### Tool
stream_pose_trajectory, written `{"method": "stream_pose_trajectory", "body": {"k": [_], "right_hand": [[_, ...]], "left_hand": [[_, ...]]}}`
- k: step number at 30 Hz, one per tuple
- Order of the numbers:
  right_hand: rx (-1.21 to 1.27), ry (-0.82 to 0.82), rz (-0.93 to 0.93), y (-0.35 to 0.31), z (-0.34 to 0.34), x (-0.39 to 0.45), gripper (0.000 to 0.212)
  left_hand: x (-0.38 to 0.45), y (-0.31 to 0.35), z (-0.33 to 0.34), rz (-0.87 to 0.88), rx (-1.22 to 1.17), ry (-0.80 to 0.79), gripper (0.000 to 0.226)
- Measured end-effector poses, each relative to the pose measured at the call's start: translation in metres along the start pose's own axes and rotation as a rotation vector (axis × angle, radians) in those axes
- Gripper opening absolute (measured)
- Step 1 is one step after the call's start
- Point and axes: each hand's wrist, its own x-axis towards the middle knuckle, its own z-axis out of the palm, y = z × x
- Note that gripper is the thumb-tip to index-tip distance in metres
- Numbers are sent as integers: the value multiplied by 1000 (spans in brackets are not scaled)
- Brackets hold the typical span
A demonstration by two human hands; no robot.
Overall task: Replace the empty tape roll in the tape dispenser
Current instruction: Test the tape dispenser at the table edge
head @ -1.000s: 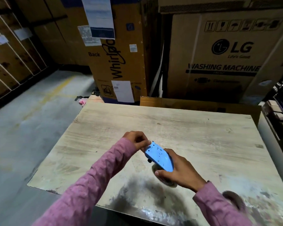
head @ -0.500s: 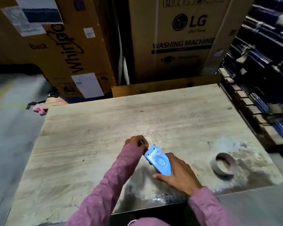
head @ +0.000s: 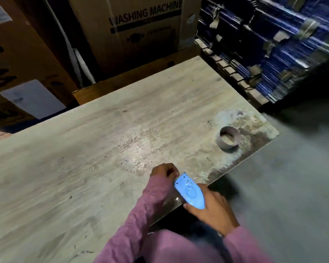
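Note:
A light blue tape dispenser (head: pixel 189 193) is held over the near edge of the wooden table (head: pixel 95 149). My right hand (head: pixel 212 211) grips its rear end from below and behind. My left hand (head: pixel 164 170) is closed at the dispenser's front tip, fingers pinched there; what it pinches is too small to tell. An empty brown cardboard tape core (head: pixel 228 138) stands on the table near its right corner, apart from both hands. Any tape roll inside the dispenser is hidden by its blue cover.
Large cardboard appliance boxes (head: pixel 141 31) stand behind the table. Dark blue stacked bundles (head: pixel 273 44) fill the upper right. Grey concrete floor (head: pixel 292 186) lies to the right of the table edge. Pink sleeves cover both arms.
The camera has swung right and down, so the table and boxes shift left. Both hands stay on the dispenser, now at the table's near edge. The cardboard core has come fully into view.

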Motion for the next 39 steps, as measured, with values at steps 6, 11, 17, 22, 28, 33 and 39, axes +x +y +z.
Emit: {"method": "stream_pose_trajectory", "body": {"k": [6, 11, 17, 22, 28, 33, 39], "right_hand": [[34, 18, 173, 36, 13, -33, 68], [22, 9, 239, 51, 11, -33, 65], [24, -13, 230, 58, -3, -17, 63], [-34, -42, 208, 61, -11, -6, 65], [-60, -86, 182, 64, -15, 3, 65], [-50, -108, 162, 67, -14, 8, 66], [-56, -106, 155, 66, -11, 13, 64]], "left_hand": [[-4, -7, 57, 52, 74, -106, 11], [3, -2, 81, 57, 137, -132, 8], [14, 3, 95, 77, 217, -34, 8], [20, 0, 103, 66, 227, 59, 17], [25, -5, 108, 60, 271, 101, 24], [27, -11, 113, 93, 265, 125, 12], [30, -16, 112, 149, 315, 104, 8]]}}
